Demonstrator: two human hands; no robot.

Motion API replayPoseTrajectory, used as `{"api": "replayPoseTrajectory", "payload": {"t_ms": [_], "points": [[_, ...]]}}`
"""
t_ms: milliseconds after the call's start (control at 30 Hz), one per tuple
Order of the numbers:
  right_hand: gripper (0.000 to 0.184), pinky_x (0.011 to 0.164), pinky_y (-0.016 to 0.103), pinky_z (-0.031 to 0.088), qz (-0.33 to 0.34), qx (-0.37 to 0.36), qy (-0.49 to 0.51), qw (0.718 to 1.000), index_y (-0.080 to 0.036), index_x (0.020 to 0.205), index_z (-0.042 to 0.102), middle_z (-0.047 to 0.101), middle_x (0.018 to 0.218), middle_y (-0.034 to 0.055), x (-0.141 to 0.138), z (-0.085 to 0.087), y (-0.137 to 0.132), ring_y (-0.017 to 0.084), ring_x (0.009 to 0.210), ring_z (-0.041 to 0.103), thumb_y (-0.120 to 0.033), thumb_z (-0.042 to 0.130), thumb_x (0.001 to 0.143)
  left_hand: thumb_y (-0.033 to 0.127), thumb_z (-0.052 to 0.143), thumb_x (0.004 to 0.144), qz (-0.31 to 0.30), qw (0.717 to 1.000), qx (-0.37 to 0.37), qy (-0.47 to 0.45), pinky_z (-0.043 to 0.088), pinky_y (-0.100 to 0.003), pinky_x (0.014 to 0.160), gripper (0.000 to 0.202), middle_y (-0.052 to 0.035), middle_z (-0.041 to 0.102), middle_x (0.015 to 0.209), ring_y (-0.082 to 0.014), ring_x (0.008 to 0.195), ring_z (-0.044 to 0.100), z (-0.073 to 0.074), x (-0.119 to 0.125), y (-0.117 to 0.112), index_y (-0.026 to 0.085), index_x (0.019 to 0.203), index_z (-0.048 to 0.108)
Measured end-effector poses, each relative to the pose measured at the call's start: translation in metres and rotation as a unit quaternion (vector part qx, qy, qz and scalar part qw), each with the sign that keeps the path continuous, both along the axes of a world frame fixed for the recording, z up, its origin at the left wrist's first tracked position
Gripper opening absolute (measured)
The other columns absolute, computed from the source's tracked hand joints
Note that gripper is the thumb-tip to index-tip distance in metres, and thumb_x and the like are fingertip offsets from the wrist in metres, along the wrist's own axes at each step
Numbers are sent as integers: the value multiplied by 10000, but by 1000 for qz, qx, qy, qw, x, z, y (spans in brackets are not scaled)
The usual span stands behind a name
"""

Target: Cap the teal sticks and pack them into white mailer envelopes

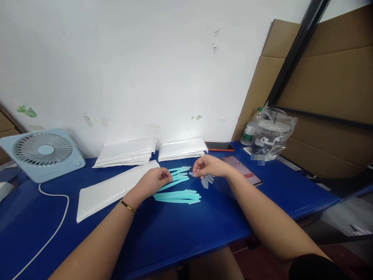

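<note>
My left hand (154,181) is closed in a pinch on the end of a teal plastic stick (176,182), a ring on one finger and a thin bracelet at the wrist. My right hand (207,166) is closed, pinching a small clear cap (191,174) close to that stick's tip. More teal sticks (178,196) lie in a bunch on the blue table (180,233) just in front of the hands. Several clear caps (207,180) lie under my right hand.
White padded envelopes lie at the left (110,190) and in two stacks by the wall (125,152), (182,149). A light-blue fan (43,153) with a white cord stands far left. Two phones (243,170), (219,146), a bagged cup (271,134), a bottle and cardboard (329,89) are at the right.
</note>
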State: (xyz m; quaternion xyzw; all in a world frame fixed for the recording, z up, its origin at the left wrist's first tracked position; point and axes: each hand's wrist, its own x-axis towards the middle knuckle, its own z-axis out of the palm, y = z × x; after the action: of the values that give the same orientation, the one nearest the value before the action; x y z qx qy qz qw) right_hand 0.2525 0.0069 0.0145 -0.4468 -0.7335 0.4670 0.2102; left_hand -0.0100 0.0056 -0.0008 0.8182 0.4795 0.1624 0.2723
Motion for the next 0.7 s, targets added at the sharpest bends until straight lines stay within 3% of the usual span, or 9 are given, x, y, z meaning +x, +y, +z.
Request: {"api": "replayPoseTrajectory", "payload": {"t_ms": [267, 400, 500, 567, 700], "points": [[220, 549, 212, 461, -7, -2, 30, 1000, -131, 750, 665, 616, 583, -10, -22, -7, -4, 102, 527, 595, -296, 727, 617, 466, 498, 775, -16, 1000, 5, -14, 380, -243, 559, 284, 13, 602, 678, -149, 636, 538, 3, 6, -3, 207, 797, 614], [235, 597, 217, 467, -52, 33, 50, 997, -136, 879, 665, 645, 634, 1, -29, -8, -2, 118, 605, 623, -245, 666, 671, 401, 496, 789, 14, 994, 105, 22, 411, -273, 655, 243, -7, 652, 815, -176, 751, 575, 3, 8, -2, 229, 893, 633], [214, 588, 212, 443, -104, 111, -55, 987, -150, 882, 677, 662, 657, 15, -18, -1, -3, 124, 627, 615, -230, 642, 687, 384, 545, 756, 40, 982, 177, 54, 414, -295, 742, 254, -17, 647, 954, -201, 877, 574, 4, 7, -3, 249, 953, 632], [150, 564, 210, 416, -108, 153, -166, 968, -165, 760, 695, 669, 665, 20, -5, 5, -5, 131, 633, 603, -269, 676, 654, 429, 562, 739, 27, 982, 168, 87, 409, -294, 718, 243, -16, 642, 930, -204, 858, 577, 5, 7, -6, 253, 884, 647], [213, 490, 227, 370, -57, 91, -314, 943, -174, 619, 689, 659, 608, 22, 10, 10, -8, 148, 570, 578, -363, 752, 542, 450, 608, 690, 2, 984, 122, 133, 387, -284, 675, 220, -16, 644, 860, -201, 809, 581, 4, 8, -9, 246, 752, 661]]}}
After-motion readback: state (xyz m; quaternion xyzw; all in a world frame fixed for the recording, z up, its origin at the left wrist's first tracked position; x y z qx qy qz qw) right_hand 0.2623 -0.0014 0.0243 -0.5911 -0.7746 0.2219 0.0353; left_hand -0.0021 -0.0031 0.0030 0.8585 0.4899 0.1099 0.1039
